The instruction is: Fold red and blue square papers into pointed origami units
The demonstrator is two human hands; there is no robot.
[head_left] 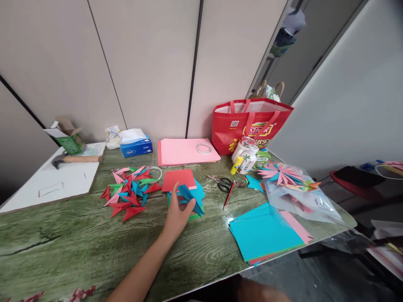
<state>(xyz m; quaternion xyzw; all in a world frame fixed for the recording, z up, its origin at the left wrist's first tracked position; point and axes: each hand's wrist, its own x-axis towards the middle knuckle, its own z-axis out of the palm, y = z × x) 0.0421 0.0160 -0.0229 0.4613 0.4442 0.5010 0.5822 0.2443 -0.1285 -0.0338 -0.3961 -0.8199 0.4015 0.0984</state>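
Observation:
My left hand [176, 214] reaches in from the lower left, with thumb and finger closed on a folded blue paper [192, 200]. Under and behind it lie a red paper square [178, 179] and more blue and green sheets, partly covered by the hand. Left of the hand is a loose heap of folded paper pieces [129, 191] in red, pink, blue and green. To the right, scissors [224, 183] with black handles lie beside a red pencil [228, 195]. My right hand does not show; a blurred patch of skin sits at the bottom edge.
Blue sheets [266, 233] lie near the front right edge, with a pinwheel-like paper piece [281, 174] beyond. Behind stand a red bag [225, 130], white jars [247, 161], a glue stick [236, 165], pink paper [182, 151] and a tissue box [136, 147]. A hammer [77, 159] rests on a white board [74, 180].

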